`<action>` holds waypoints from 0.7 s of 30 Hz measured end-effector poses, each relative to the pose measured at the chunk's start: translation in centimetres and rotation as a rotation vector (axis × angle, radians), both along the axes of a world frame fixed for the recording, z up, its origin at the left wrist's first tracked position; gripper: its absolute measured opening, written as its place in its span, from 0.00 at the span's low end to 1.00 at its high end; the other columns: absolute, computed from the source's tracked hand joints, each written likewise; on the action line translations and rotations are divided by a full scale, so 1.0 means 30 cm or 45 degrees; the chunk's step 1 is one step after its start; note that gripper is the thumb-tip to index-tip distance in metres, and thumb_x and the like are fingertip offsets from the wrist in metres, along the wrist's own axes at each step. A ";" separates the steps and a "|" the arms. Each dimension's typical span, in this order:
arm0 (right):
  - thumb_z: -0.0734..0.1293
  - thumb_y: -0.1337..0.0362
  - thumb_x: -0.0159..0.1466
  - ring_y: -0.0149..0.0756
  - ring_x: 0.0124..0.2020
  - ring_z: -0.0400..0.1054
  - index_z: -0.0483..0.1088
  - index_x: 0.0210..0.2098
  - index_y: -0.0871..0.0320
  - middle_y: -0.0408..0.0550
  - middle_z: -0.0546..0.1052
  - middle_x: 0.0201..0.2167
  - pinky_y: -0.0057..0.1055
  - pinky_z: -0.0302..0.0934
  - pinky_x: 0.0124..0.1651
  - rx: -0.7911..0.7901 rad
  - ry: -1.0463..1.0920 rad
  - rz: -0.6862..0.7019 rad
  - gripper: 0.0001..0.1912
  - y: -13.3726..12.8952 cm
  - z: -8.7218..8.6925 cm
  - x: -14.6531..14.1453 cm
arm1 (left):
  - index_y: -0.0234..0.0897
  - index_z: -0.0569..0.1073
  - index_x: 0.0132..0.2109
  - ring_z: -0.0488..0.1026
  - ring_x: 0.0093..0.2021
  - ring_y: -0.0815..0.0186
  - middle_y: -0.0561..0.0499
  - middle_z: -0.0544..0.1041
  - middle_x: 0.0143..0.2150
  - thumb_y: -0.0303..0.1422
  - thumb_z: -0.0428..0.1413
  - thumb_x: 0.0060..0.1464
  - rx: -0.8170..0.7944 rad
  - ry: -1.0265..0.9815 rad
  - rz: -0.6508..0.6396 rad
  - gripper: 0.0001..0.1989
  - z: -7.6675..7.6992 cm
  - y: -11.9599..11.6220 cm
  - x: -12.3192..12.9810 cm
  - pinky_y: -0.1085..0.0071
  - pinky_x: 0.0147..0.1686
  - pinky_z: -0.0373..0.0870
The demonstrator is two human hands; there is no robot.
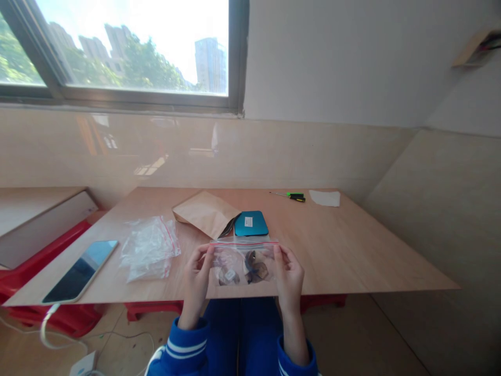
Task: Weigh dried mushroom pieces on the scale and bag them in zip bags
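Below the left grip (198, 277), a bright blue left sleeve (186, 347) carries white stripes near its cuff. The right sleeve (298, 361) below the right grip (288, 277) looks much the same, though the frame edge cuts it off. Blue trousers (223, 329) show between them.

Left of the left hand (197, 277), a smartphone (80, 271) and a crumpled plastic bag (149, 249) lie on the plywood tabletop (352, 250). Beyond that hand sit a kraft envelope (206, 214) and a teal case (251, 223). Far beyond the right hand (288, 279) lie a screwdriver (287, 196) and white paper (324, 198).

Zip-lock bag (245, 263) in front of kraft envelope (205, 213), phone (80, 271) to the left
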State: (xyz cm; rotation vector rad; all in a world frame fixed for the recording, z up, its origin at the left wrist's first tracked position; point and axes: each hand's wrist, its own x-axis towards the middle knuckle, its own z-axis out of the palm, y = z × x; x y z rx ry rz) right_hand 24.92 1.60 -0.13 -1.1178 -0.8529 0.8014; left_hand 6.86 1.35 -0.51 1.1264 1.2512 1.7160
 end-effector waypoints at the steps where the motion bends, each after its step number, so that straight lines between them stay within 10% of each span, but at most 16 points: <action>1: 0.68 0.48 0.58 0.43 0.33 0.78 0.73 0.36 0.60 0.54 0.82 0.35 0.38 0.72 0.39 0.000 -0.010 -0.004 0.20 -0.002 0.002 0.000 | 0.36 0.75 0.35 0.75 0.30 0.68 0.53 0.76 0.30 0.44 0.59 0.52 0.005 0.007 -0.003 0.14 0.000 -0.002 -0.001 0.75 0.30 0.74; 13: 0.69 0.50 0.58 0.43 0.38 0.75 0.75 0.36 0.61 0.52 0.80 0.34 0.37 0.67 0.44 0.019 -0.108 -0.149 0.19 -0.014 -0.018 -0.010 | 0.37 0.74 0.32 0.76 0.32 0.66 0.52 0.78 0.29 0.41 0.58 0.54 0.135 0.291 0.149 0.11 0.011 -0.030 -0.046 0.72 0.33 0.73; 21: 0.67 0.51 0.60 0.41 0.34 0.77 0.74 0.34 0.60 0.52 0.81 0.32 0.36 0.70 0.39 0.094 -0.049 -0.067 0.17 -0.031 0.024 -0.032 | 0.38 0.70 0.33 0.72 0.28 0.69 0.54 0.73 0.27 0.43 0.54 0.57 0.099 0.040 0.173 0.13 0.045 -0.032 0.017 0.74 0.29 0.70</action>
